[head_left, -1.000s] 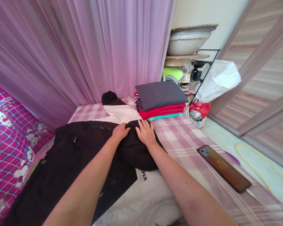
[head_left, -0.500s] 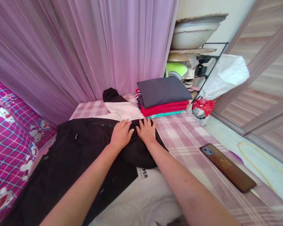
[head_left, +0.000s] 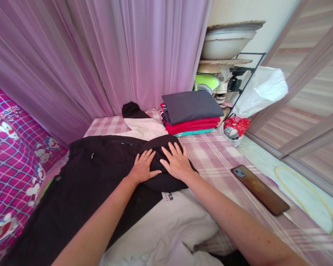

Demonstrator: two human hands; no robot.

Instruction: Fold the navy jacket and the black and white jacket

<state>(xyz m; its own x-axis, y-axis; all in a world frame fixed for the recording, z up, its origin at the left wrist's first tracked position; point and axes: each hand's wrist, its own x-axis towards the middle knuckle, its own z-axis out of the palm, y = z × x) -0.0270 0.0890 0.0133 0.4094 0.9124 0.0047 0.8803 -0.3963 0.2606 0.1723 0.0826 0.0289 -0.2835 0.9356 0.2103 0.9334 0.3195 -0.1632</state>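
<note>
A black garment lies spread over the checked sheet, its right end folded into a rounded flap. My left hand and my right hand both rest flat on that flap, fingers spread, side by side. Under the black cloth lies a white garment with dark lettering near its edge. A second white and black garment lies just beyond the hands.
A stack of folded clothes, grey on top of red and teal, sits at the back. A phone lies face down at the right. A purple curtain hangs behind; a rack with basins and a white bag stand right.
Both hands have slid back toward me along the black flap, and the fingers have spread flat. The left hand went from curled on the cloth's edge to lying open on it.
</note>
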